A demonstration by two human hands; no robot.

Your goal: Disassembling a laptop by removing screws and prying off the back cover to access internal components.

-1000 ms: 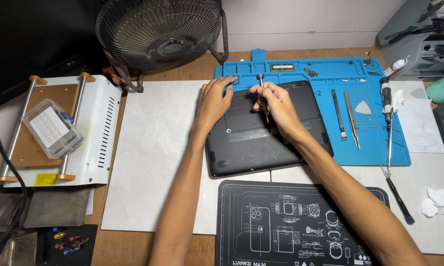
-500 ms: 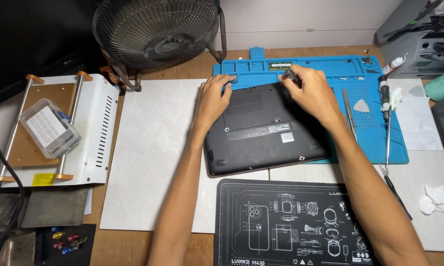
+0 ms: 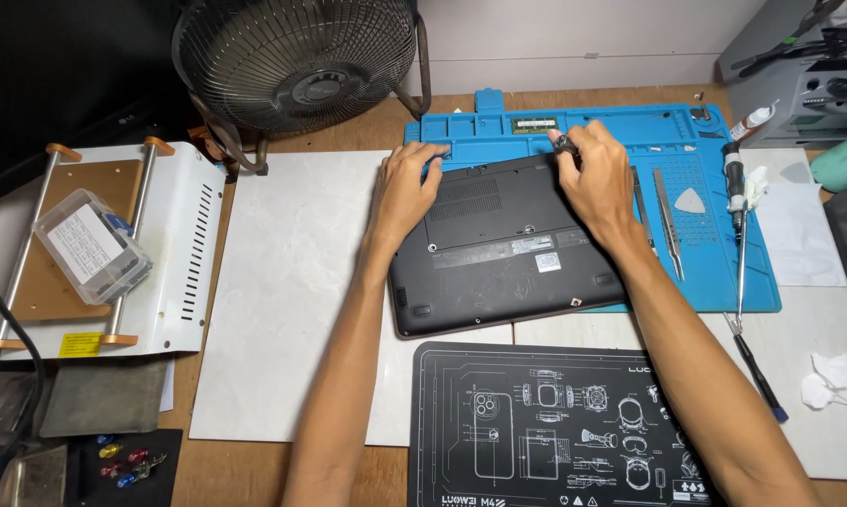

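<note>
Laptop (image 3: pixel 517 239) lying base-up, partly on the blue mat (image 3: pixel 686 141), partly on the white counter (image 3: pixel 292 282). Left hand (image 3: pixel 407 183) spread flat, pressing the far left corner. Right hand (image 3: pixel 600 178) closed around a small dark tool (image 3: pixel 565 145) at the far edge, near a green memory stick (image 3: pixel 534 123). Likely risks: tool slipping off and scratching the base; tiny screws rolling away; laptop sliding on the mat edge if the left hand's pressure eases. Tweezers (image 3: pixel 668 221) and screwdriver (image 3: pixel 735 202) lying just beside.
</note>
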